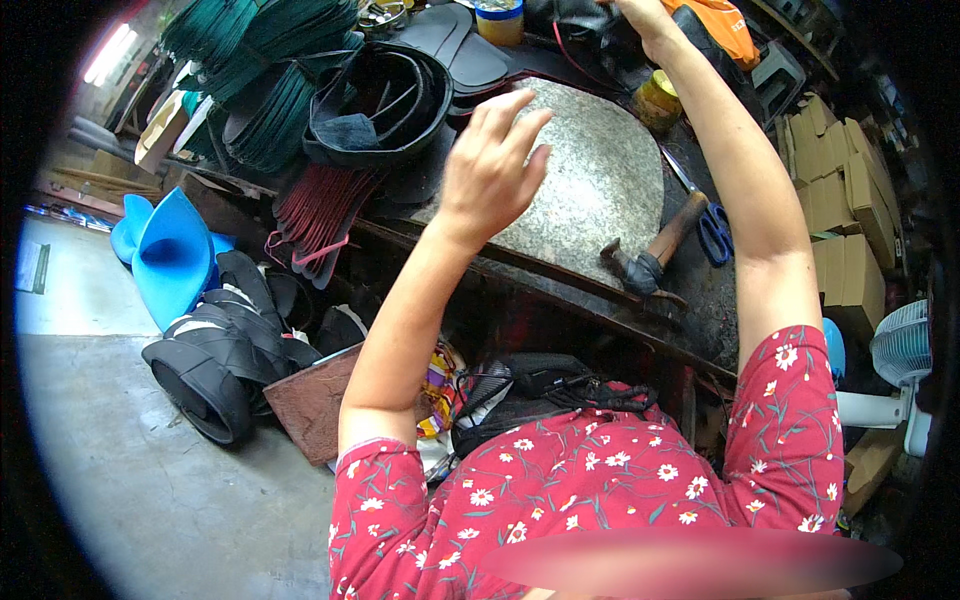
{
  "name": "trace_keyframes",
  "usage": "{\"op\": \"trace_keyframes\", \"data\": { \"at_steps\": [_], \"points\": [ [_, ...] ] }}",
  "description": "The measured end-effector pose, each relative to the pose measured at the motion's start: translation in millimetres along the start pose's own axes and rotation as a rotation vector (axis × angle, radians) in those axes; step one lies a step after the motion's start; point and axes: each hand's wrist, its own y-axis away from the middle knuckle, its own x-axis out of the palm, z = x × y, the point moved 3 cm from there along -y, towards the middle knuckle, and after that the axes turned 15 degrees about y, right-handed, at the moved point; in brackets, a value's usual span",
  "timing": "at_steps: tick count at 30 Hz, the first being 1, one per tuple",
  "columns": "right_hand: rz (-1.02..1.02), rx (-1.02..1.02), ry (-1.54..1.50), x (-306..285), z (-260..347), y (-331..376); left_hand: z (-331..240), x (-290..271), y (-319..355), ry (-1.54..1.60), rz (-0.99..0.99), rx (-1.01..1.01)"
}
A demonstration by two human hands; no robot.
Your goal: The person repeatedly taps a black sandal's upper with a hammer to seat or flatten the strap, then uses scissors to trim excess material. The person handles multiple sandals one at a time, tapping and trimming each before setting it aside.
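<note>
My left hand (497, 165) is raised at the left edge of a round-cornered grey stone slab (600, 165), its fingers apart and slightly bent, with nothing in it. My right hand (640, 15) reaches to the top edge of the view, near a black bag-like bundle (580, 40); its fingers are mostly cut off. A hammer (672, 235) with a wooden handle lies at the slab's right front corner. Beside it are blue-handled scissors (713, 235). A jar of yellowish stuff (657, 100) stands at the slab's far right.
Left of the slab are a black tub (430, 105) with pieces inside, dark insole shapes (470, 60) and green-edged stacks (265, 110). Blue foam sheets (172, 255) and black rolled material (215, 370) lie lower left. Cardboard boxes (850, 190) and a fan (900, 345) stand right.
</note>
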Motion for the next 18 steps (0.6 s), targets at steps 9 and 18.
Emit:
{"op": "trace_keyframes", "data": {
  "at_steps": [9, 18],
  "points": [
    [0.514, -0.091, 0.13, 1, -2, 100, 89, 98, -39, 0.187, -0.152, -0.434],
    [0.16, -0.407, 0.639, 10, 10, 64, 115, 132, -44, 0.152, -0.07, -0.712]
  ]
}}
